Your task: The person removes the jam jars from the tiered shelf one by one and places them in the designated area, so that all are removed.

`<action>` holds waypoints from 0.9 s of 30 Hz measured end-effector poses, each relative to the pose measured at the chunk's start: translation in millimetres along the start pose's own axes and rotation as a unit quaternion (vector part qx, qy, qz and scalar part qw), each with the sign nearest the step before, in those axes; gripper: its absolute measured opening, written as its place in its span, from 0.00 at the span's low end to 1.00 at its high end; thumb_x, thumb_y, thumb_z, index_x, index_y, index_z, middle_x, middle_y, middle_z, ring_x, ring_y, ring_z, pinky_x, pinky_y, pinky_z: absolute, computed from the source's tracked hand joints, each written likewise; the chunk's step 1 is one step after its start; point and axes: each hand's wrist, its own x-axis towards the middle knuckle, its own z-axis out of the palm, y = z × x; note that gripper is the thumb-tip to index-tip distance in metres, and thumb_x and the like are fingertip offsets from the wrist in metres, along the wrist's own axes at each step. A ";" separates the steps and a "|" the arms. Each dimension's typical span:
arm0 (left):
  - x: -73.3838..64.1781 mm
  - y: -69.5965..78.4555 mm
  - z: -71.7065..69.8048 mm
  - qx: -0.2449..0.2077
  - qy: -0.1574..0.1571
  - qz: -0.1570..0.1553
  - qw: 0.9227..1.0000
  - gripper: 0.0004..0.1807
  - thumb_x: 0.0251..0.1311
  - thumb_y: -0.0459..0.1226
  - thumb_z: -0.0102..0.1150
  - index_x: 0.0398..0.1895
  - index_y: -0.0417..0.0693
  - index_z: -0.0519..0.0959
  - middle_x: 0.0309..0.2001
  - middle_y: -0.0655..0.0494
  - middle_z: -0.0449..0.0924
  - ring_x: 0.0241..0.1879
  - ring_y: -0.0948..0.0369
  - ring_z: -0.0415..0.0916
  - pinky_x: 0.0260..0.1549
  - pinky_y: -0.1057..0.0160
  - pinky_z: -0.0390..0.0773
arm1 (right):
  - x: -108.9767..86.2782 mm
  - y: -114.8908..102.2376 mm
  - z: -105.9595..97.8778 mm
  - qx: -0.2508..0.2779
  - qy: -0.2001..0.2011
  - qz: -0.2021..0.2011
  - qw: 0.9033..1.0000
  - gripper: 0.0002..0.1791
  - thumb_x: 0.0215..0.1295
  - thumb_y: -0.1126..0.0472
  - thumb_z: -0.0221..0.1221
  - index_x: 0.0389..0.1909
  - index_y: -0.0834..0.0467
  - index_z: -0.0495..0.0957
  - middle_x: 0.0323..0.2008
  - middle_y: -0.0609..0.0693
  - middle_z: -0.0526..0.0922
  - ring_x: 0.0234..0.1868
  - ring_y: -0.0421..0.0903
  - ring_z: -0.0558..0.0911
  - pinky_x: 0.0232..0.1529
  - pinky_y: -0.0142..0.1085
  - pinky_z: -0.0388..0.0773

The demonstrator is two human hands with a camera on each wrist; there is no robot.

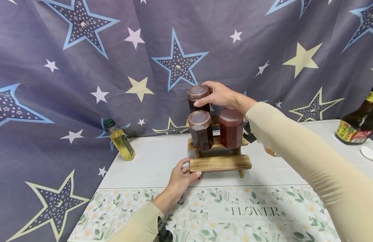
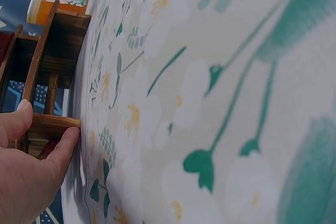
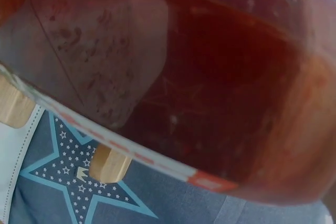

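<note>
A three-step wooden rack (image 1: 221,163) stands on the table. My left hand (image 1: 181,178) holds the left end of its lowest step; in the left wrist view the thumb and a finger (image 2: 64,148) lie on either side of the rack's end piece (image 2: 55,123). At the top step, my right hand (image 1: 220,95) grips a dark jar (image 1: 198,95) near its lid. That jar's base is hidden by another dark jar (image 1: 201,132) on the middle step. Beside it sits a red jar (image 1: 231,129), whose side (image 3: 226,87) fills the right wrist view.
An oil bottle (image 1: 122,141) with a green cap stands at the left. To the right are a dark sauce bottle (image 1: 358,117) and a white spoon (image 1: 370,154). An orange jar (image 2: 58,8) behind the rack is mostly covered by my right sleeve in the head view.
</note>
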 end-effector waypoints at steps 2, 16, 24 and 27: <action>0.2 0.2 0.2 -0.001 0.001 0.001 1.000 0.38 0.57 0.28 0.65 0.70 0.40 0.58 0.46 0.41 0.80 0.40 0.57 0.81 0.45 0.56 0.84 | -0.1 -1.0 -0.5 0.005 0.002 0.001 1.000 0.35 0.53 0.55 0.72 0.60 0.57 0.68 0.47 0.55 0.78 0.42 0.48 0.74 0.43 0.40 0.75; 0.8 1.4 1.3 -0.002 0.002 0.001 1.000 0.38 0.57 0.27 0.65 0.70 0.40 0.58 0.46 0.40 0.80 0.40 0.58 0.81 0.45 0.56 0.84 | -0.7 -8.2 -4.6 0.026 0.055 -0.013 0.998 0.32 0.44 0.54 0.77 0.54 0.51 0.80 0.41 0.49 0.85 0.40 0.44 0.80 0.40 0.39 0.82; -0.2 0.8 -0.2 0.002 0.000 0.002 1.000 0.39 0.58 0.29 0.65 0.70 0.40 0.58 0.47 0.40 0.80 0.41 0.57 0.81 0.46 0.56 0.84 | -7.3 -21.7 -22.2 0.054 0.091 -0.024 0.994 0.34 0.43 0.55 0.77 0.56 0.55 0.79 0.42 0.51 0.85 0.40 0.46 0.81 0.42 0.41 0.83; -0.6 0.4 -0.1 0.000 -0.002 0.001 1.000 0.39 0.58 0.29 0.65 0.71 0.39 0.57 0.47 0.40 0.80 0.41 0.56 0.81 0.46 0.56 0.84 | -12.5 -23.3 -32.0 0.052 0.103 -0.021 0.993 0.34 0.44 0.55 0.77 0.56 0.55 0.78 0.44 0.52 0.84 0.42 0.46 0.81 0.43 0.42 0.83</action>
